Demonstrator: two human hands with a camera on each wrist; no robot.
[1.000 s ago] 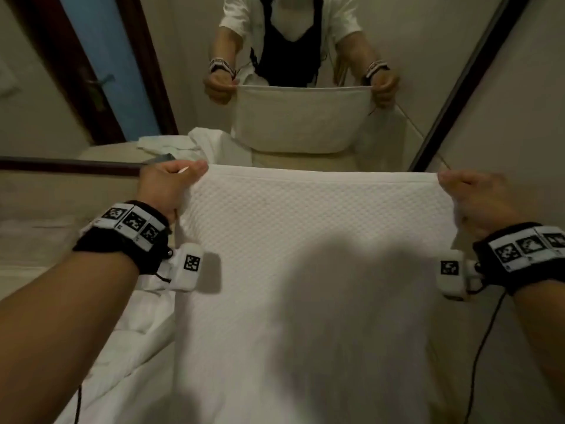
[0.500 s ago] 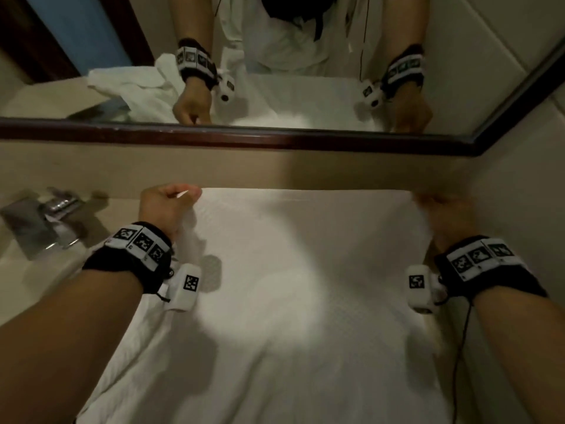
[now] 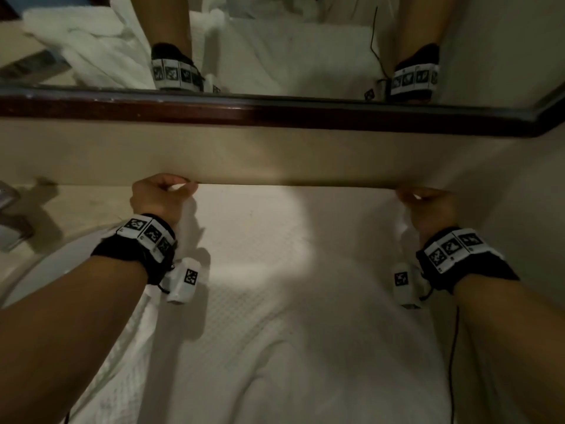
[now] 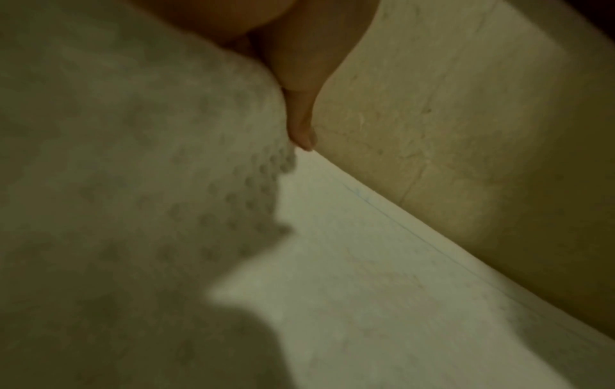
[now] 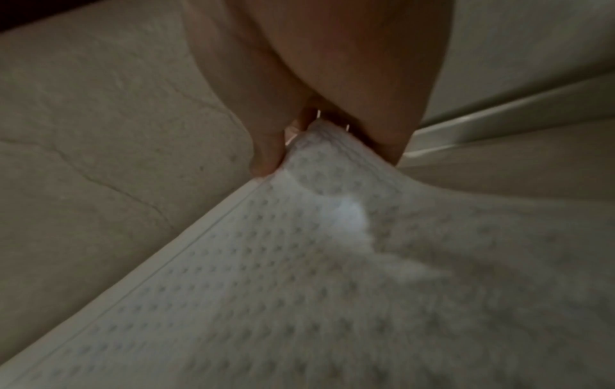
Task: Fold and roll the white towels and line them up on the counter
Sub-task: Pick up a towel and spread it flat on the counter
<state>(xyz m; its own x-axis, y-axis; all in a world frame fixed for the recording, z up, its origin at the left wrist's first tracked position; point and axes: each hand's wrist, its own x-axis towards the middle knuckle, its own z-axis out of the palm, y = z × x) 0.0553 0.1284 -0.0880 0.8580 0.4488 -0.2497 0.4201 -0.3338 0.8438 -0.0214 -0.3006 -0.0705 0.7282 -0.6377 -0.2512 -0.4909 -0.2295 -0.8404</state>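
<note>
A white waffle-weave towel (image 3: 293, 270) lies spread on the counter, its far edge against the beige backsplash (image 3: 275, 154). My left hand (image 3: 162, 195) pinches the towel's far left corner at the wall. My right hand (image 3: 428, 203) pinches the far right corner. In the left wrist view a fingertip (image 4: 304, 139) meets the towel (image 4: 166, 184) at the hemmed edge. In the right wrist view the fingers (image 5: 269, 155) hold a bunched corner of the towel (image 5: 332, 263). The near part of the towel hangs wrinkled toward me.
A dark wood-framed mirror (image 3: 275, 111) runs above the backsplash and reflects my wrists and more white towels (image 3: 91, 50). A chrome tap (image 3: 12, 221) and the rim of a basin (image 3: 61, 258) are at the left. A side wall (image 3: 519, 194) closes the right.
Both hands have lowered the towel from in front of the mirror and carried its top edge forward down onto the counter, against the backsplash. My view has tipped downward.
</note>
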